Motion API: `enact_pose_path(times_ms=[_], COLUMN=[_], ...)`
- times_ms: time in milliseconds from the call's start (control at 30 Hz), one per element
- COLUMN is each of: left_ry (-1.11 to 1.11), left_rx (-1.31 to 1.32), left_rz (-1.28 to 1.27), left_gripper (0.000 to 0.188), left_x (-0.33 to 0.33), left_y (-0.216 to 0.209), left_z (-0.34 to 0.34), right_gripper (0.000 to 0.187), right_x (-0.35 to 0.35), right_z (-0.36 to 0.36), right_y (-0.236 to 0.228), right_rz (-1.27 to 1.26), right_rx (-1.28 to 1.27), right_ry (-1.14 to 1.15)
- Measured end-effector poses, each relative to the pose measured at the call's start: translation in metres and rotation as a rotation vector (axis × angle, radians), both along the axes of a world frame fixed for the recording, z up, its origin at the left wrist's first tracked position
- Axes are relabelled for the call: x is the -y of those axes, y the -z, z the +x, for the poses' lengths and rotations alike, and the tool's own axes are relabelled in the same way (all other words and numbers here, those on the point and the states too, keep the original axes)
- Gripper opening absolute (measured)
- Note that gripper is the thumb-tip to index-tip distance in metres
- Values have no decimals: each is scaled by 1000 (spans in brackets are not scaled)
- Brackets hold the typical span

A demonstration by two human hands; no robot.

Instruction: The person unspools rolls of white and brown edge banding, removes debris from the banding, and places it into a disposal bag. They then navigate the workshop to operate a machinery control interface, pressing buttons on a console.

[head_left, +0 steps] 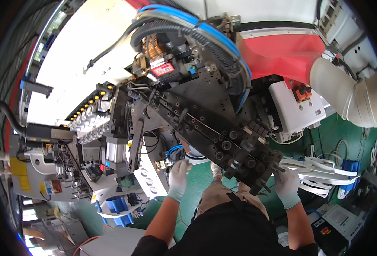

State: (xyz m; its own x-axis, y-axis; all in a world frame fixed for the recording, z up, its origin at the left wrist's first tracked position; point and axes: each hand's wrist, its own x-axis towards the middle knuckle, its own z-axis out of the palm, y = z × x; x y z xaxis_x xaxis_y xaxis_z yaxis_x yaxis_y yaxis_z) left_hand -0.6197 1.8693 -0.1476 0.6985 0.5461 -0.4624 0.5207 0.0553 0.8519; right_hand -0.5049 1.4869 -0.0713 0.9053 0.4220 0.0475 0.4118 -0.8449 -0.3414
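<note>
A dark metal feeder block (205,130) with rollers, bolts and a thin strip or wire along its top runs diagonally before me. My right hand (287,187), in a white glove, is at its near right end, fingers closed around a metal rod (278,167) that sticks out there; the fingertips are partly hidden. To the left of the block, my left hand (178,178), also gloved, is raised with its fingers curled together. It is near blue tubes (174,149) and a white panel with round openings (145,176). Whether it holds anything small cannot be made out.
Overhead, blue and black hoses (205,32) arch across the machine. A red and beige duct (282,51) and a white housing (297,106) stand at right. White strip coils (320,173) hang on a blue reel below them. A control box (333,226) is at lower right.
</note>
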Motion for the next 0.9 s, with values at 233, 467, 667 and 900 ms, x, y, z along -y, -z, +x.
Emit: enact_pose_path(times_ms=[233, 467, 667, 900], left_ry=[11, 184, 0, 20], left_rx=[-92, -162, -87, -300], left_rz=[-216, -673, -815, -917], left_gripper=[35, 37, 29, 30], left_x=[-41, 19, 68, 92], left_y=[30, 108, 123, 151], left_z=[19, 31, 50, 47], right_gripper=[43, 12, 9, 16], right_x=[15, 30, -15, 59], right_z=[4, -7, 1, -14], right_y=[-30, -21, -11, -10], right_rz=[34, 44, -44, -133], right_rx=[-89, -331, -204, -203], right_ry=[-86, 129, 28, 55])
